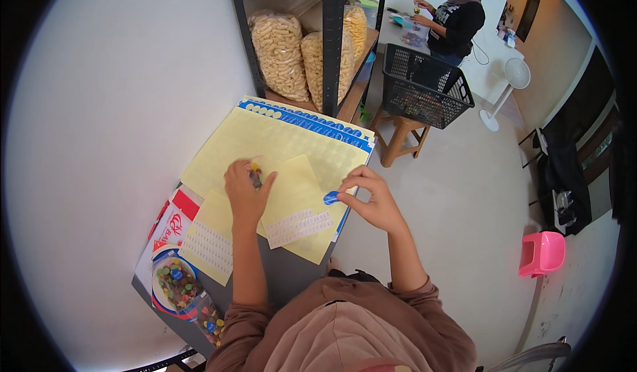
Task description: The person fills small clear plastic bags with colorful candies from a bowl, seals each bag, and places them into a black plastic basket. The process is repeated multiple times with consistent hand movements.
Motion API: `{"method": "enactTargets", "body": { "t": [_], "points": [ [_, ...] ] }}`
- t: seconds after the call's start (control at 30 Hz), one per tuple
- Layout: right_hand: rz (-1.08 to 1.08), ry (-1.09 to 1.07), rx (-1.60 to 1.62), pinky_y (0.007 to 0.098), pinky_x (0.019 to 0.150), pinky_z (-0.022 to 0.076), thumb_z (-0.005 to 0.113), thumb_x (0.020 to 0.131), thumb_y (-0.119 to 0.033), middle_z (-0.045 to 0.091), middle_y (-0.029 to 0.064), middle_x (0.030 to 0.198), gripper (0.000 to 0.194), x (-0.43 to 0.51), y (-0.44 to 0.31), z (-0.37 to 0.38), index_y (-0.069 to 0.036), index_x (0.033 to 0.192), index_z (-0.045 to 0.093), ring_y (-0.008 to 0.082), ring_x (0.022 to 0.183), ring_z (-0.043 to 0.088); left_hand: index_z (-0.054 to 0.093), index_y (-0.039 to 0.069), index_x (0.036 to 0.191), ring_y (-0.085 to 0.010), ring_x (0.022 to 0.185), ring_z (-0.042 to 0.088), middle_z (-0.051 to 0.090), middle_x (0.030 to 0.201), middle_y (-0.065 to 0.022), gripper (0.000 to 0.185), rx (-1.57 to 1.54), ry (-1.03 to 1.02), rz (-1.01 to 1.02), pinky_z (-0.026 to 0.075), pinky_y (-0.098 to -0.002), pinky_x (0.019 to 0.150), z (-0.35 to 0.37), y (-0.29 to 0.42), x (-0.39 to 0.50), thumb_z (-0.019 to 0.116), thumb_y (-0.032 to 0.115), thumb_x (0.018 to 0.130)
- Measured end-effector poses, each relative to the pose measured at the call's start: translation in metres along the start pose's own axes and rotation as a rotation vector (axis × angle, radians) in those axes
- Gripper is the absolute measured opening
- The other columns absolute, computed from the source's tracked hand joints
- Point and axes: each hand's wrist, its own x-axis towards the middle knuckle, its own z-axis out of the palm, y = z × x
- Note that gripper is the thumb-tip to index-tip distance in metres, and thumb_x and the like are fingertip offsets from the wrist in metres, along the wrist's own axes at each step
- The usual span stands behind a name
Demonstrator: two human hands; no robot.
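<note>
My left hand [244, 190] is at a small clear bag of multicoloured sweets [255, 177], its fingers around the bag's left side and the thumb spread to the right. Between the thumb and fingertips of my right hand [371, 198] is a blue sticker [331, 197], raised near the right edge of a yellow backing sheet [293, 173]. Strips of small white labels [298, 230] lie on the paper below my hands. Behind them, a stack of sheets shows rows of round blue stickers [318, 126].
At the left, filled bags of sweets [176, 282] [211, 322] lie beside a red pen [158, 219]. A rack post [332, 48] rises behind the table, near bags of dry snacks [278, 53]. A black crate [423, 88] sits on a stool; another person [455, 19] stands beyond.
</note>
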Motion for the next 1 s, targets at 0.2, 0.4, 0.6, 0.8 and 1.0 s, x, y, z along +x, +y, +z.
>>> {"method": "enactTargets", "body": {
  "t": [0.2,0.4,0.6,0.8,1.0],
  "points": [
    [0.145,0.130,0.080,0.0268,0.069,0.0403,0.069,0.071,-0.008,0.056,0.0043,0.082,0.010,-0.033,0.042,0.009,-0.006,0.081,0.067,0.0150,0.079,0.052,0.033,-0.003,0.123,-0.0340,0.109,0.039,0.040,0.118,-0.0189,0.082,0.249,-0.428,-0.485,0.035,-0.0473,0.089,0.016,-0.050,-0.049,0.069,0.048,0.069],
    [0.154,0.156,0.054,0.0260,0.068,0.0401,0.069,0.071,-0.008,0.057,0.0038,0.078,0.010,-0.032,0.049,0.024,-0.006,0.080,0.067,0.0142,0.075,0.053,0.032,-0.004,0.127,-0.0350,0.110,0.039,0.043,0.117,-0.0193,0.086,0.237,-0.264,-0.570,0.033,-0.0482,0.090,0.028,-0.067,-0.055,0.066,0.051,0.070],
    [0.148,0.131,0.038,0.0267,0.067,0.0412,0.069,0.072,-0.009,0.059,0.0050,0.079,0.009,-0.030,0.048,0.034,-0.006,0.080,0.067,0.0150,0.075,0.054,0.039,-0.002,0.124,-0.0359,0.108,0.040,0.047,0.115,-0.0182,0.076,0.271,-0.268,-0.543,0.030,-0.0479,0.092,0.034,-0.074,-0.039,0.065,0.047,0.072],
    [0.144,0.122,0.015,0.0273,0.067,0.0417,0.068,0.073,-0.009,0.060,0.0052,0.078,0.008,-0.030,0.049,0.034,-0.006,0.080,0.067,0.0159,0.075,0.056,0.039,0.002,0.116,-0.0322,0.101,0.049,0.048,0.111,-0.0170,0.059,-0.185,-0.128,-0.511,0.040,-0.0397,0.085,0.037,-0.068,-0.040,0.072,0.013,0.069],
    [0.119,0.084,0.030,0.0269,0.068,0.0432,0.067,0.074,-0.008,0.060,0.0055,0.083,0.020,-0.028,0.047,0.038,-0.005,0.094,0.064,0.0151,0.077,0.057,0.032,0.004,0.119,-0.0278,0.100,0.052,0.044,0.113,-0.0173,0.058,-0.398,-0.036,-0.445,0.041,-0.0360,0.085,0.037,-0.049,-0.049,0.065,0.000,0.072]
  ]
}}
